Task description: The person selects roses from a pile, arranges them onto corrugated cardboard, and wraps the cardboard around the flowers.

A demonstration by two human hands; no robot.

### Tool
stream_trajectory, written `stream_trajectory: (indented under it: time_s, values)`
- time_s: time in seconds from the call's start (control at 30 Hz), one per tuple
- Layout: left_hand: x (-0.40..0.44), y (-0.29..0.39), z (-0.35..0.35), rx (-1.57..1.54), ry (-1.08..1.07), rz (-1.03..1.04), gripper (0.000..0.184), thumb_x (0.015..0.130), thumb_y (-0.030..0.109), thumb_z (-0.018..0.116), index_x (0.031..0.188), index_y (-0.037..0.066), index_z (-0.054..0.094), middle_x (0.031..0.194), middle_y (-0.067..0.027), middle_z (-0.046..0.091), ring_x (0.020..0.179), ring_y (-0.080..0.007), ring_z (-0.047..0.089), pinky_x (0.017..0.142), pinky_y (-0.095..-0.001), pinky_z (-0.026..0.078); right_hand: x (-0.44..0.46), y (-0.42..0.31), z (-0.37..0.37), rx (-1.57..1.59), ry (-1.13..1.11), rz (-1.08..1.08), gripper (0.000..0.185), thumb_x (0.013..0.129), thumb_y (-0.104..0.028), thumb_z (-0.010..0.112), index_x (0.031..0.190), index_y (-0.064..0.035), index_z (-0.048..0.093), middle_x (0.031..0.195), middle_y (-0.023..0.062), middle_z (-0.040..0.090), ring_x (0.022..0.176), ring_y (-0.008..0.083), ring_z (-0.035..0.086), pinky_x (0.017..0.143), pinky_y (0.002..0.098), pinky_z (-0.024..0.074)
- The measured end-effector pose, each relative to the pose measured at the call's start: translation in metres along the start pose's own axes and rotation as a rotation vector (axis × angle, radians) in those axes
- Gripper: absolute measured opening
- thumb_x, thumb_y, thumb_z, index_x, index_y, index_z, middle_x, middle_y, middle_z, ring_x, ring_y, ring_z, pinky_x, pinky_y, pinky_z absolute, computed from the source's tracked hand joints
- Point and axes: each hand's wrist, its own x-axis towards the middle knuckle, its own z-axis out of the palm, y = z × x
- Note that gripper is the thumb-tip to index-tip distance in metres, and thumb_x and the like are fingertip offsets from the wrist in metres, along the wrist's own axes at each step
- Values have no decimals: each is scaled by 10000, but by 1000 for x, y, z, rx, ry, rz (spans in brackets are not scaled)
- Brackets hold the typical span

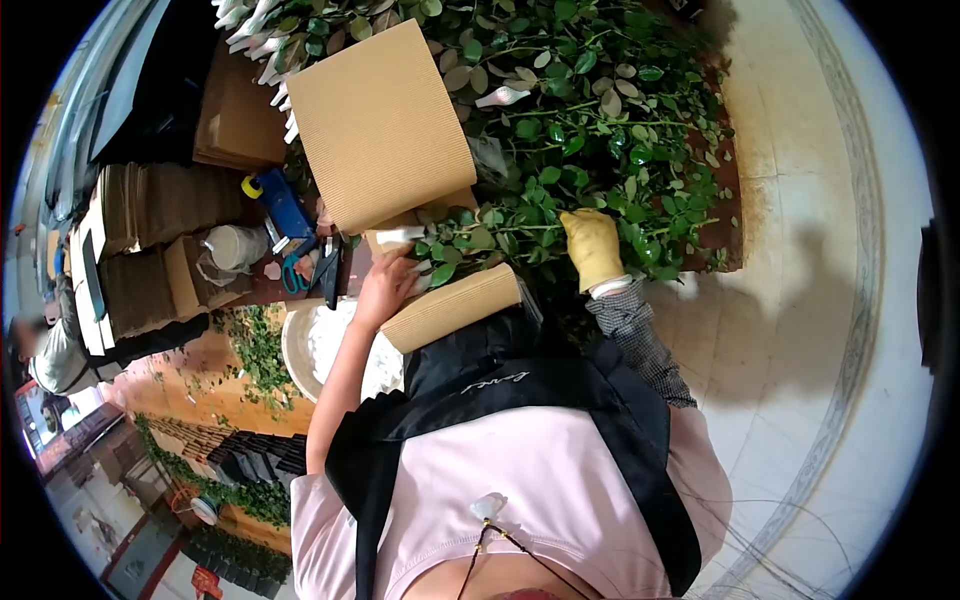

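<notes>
In the head view, my bare left hand (pixel 385 288) lies over the near part of the corrugated cardboard, its fingers bent at the head end of a leafy rose. A white-sleeved rose head (pixel 401 234) is just beyond the fingertips. My right hand, in a yellow glove (pixel 592 250), is closed around the rose stems (pixel 530 230) on the right. The wide corrugated cardboard sheet (pixel 385 125) curves up beyond my hands, and another flap of cardboard (pixel 455 308) rises in front of my apron. What my left fingers grip is partly hidden.
A heap of leafy roses (pixel 620 110) covers the table's far right. At left are a white cup (pixel 236 247), a blue tool (pixel 287 207), teal-handled scissors (pixel 295 272) and cardboard stacks (pixel 150 205). A round basin (pixel 330 350) with white pieces stands below. Another person (pixel 58 355) is at far left.
</notes>
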Motion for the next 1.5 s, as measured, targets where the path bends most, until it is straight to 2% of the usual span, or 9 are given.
stream_trajectory:
  time_s: [0.1,0.33,0.43,0.57,0.67,0.77,0.87,1.33,1.5]
  values:
    - [2,-1,-2,28,-38,29,157,889,102,666,994,-14,670,1229,-140,657,1034,-371,635,882,-432,521,-2,-10,13,93,39,28,120,773,-44,594,656,-28,614,698,105,624,695,270,633,629,349,502]
    - [14,29,-27,315,8,230,135,819,153,711,928,72,706,1258,-116,593,1180,-334,522,984,-480,417,-20,13,74,590,166,64,115,758,-52,615,855,-32,671,921,137,685,959,298,645,899,389,515]
    - [8,10,-13,104,-47,53,240,823,126,725,1054,75,680,1174,-186,571,1051,-409,541,912,-483,460,-19,28,41,435,-198,73,340,785,-86,697,1123,-60,684,1190,169,660,1231,315,576,1070,370,451]
    - [2,16,-9,-3,48,-56,386,813,83,736,1165,4,596,1121,-196,588,1032,-412,552,900,-474,468,24,69,-33,1101,-681,186,582,933,-276,685,1445,-96,474,1489,146,479,1378,278,450,1129,387,390]
    - [4,14,-7,-51,50,-86,365,800,91,748,1102,-49,597,1148,-198,596,1054,-403,557,895,-470,474,73,52,-73,1027,-167,265,452,965,-222,632,1393,-112,538,1448,99,534,1343,251,492,1105,392,416]
    - [8,19,-16,186,67,126,306,780,86,764,1020,-44,626,1177,-193,582,1066,-399,560,886,-439,490,115,72,-28,191,250,181,307,892,-124,603,1192,-122,670,1333,95,614,1272,290,526,1074,424,402]
    - [6,19,-13,132,54,7,285,779,112,766,959,-48,613,1201,-189,581,1066,-401,546,917,-446,474,125,93,19,-344,191,129,224,870,-173,585,1064,-159,698,1333,98,605,1297,298,488,1087,444,353]
    - [2,10,-12,61,-6,10,366,815,114,746,1118,-51,622,1202,-219,520,1101,-425,516,941,-454,460,116,106,-97,-348,751,334,213,768,-118,766,979,-130,738,969,53,731,982,249,667,968,411,493]
    - [0,8,-14,20,-12,-28,454,806,96,747,1227,-2,610,1192,-216,522,1088,-427,529,944,-455,463,113,145,-88,-427,543,319,181,814,-103,688,984,-140,738,929,64,713,949,265,649,902,414,504]
